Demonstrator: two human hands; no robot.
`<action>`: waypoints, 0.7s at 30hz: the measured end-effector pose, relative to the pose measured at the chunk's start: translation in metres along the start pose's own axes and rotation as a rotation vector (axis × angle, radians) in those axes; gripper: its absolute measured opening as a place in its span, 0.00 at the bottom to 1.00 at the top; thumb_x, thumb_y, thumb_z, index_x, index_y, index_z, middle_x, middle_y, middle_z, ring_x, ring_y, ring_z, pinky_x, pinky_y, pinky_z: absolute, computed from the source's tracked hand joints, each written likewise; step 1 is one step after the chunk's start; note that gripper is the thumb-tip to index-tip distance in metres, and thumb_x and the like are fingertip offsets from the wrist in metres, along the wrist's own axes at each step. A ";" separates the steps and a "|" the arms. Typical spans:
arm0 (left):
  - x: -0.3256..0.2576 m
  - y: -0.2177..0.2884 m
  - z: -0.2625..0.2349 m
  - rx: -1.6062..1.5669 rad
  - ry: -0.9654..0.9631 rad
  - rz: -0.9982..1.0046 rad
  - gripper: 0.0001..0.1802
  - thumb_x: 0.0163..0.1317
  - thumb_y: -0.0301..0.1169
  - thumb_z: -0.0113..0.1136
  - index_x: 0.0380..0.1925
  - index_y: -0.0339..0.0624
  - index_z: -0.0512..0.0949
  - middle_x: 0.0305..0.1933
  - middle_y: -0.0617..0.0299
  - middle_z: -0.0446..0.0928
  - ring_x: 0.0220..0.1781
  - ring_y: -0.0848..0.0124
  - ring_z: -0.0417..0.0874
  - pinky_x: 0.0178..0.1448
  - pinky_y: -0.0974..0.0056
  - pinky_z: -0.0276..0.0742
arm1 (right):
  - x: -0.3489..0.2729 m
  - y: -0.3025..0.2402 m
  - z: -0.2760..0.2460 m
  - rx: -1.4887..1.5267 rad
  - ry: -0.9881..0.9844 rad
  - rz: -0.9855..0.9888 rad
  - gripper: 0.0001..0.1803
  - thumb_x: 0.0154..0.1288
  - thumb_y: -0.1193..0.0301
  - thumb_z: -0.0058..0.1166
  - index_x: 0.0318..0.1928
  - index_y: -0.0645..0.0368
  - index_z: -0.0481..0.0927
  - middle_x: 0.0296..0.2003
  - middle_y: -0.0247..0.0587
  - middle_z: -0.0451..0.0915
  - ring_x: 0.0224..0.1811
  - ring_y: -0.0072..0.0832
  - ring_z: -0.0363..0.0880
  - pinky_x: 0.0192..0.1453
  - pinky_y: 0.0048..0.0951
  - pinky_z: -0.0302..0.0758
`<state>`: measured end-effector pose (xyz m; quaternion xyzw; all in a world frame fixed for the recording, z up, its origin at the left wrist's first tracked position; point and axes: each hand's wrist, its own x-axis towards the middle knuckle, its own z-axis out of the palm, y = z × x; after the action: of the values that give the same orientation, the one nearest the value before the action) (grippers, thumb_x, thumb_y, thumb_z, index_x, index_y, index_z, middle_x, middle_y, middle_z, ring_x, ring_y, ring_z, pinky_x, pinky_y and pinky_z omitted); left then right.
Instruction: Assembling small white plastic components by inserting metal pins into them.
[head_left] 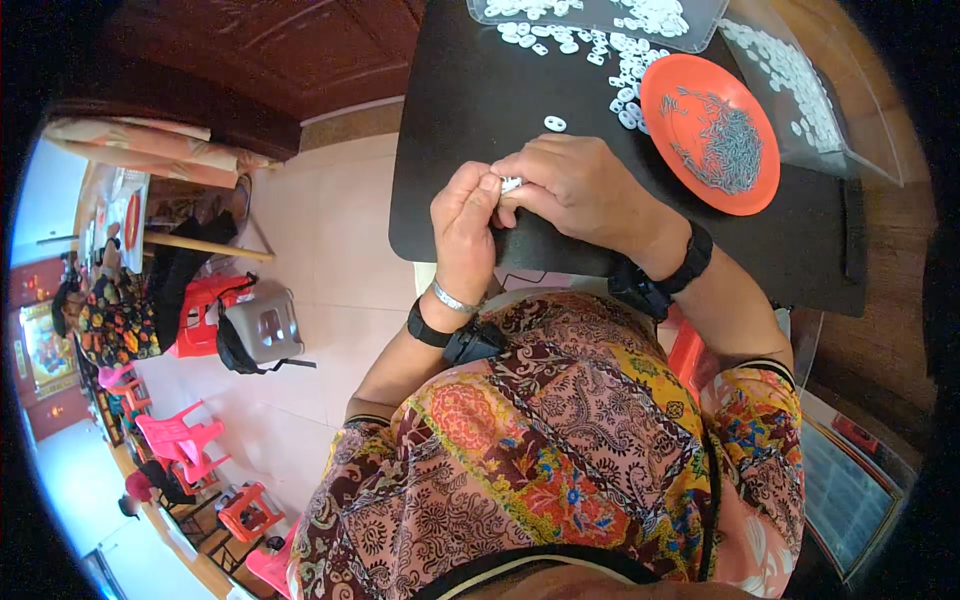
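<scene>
Above the near part of the dark table (450, 120), my two hands meet around a small white plastic piece (511, 185). My left hand (465, 230) pinches it from the left, thumb and fingers pressed together. From the right, my right hand (580, 190) has its thumb and forefinger closed on the same piece. My fingers cover most of it, so its full shape is hidden. Just beyond them lies one loose white oval piece (555, 124) with dark holes. An orange plate (663, 88) right of my right hand carries many thin grey metal screws or pins (735, 150).
More white pieces (630, 70) are scattered at the far side, beside a clear plastic tray (690, 43). At right, a clear bin (880, 130) holds or borders another white heap. Off to the left are a grey stool (265, 330), pink chairs (180, 440) and another person (115, 315).
</scene>
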<state>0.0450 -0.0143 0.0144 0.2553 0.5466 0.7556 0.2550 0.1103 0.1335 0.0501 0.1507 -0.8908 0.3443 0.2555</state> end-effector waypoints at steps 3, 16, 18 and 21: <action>0.001 0.002 0.001 -0.003 0.001 -0.007 0.11 0.67 0.29 0.44 0.29 0.36 0.73 0.21 0.67 0.68 0.24 0.81 0.66 0.29 0.75 0.60 | 0.000 0.002 0.002 -0.027 0.001 -0.016 0.10 0.55 0.70 0.58 0.37 0.59 0.79 0.27 0.41 0.78 0.30 0.38 0.78 0.34 0.32 0.74; 0.001 -0.002 0.002 0.011 0.042 0.018 0.12 0.68 0.31 0.44 0.28 0.37 0.72 0.21 0.67 0.69 0.23 0.81 0.66 0.29 0.75 0.62 | 0.001 0.003 0.001 -0.023 0.012 0.025 0.12 0.55 0.69 0.59 0.41 0.59 0.80 0.27 0.39 0.78 0.28 0.35 0.78 0.33 0.29 0.73; 0.001 -0.002 0.003 -0.013 0.049 0.016 0.12 0.68 0.31 0.44 0.28 0.37 0.72 0.21 0.67 0.69 0.23 0.81 0.66 0.29 0.75 0.62 | 0.000 0.002 0.001 -0.009 0.023 0.016 0.13 0.55 0.69 0.60 0.41 0.59 0.80 0.26 0.38 0.78 0.27 0.33 0.77 0.32 0.28 0.72; 0.001 -0.004 0.002 -0.025 0.059 0.021 0.13 0.68 0.33 0.44 0.28 0.38 0.72 0.21 0.67 0.70 0.24 0.82 0.67 0.29 0.75 0.63 | -0.001 -0.001 0.000 0.084 0.019 0.155 0.13 0.53 0.70 0.62 0.40 0.59 0.80 0.25 0.36 0.77 0.25 0.28 0.76 0.31 0.26 0.71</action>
<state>0.0459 -0.0108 0.0116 0.2355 0.5417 0.7722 0.2340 0.1110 0.1330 0.0499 0.0888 -0.8820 0.4014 0.2302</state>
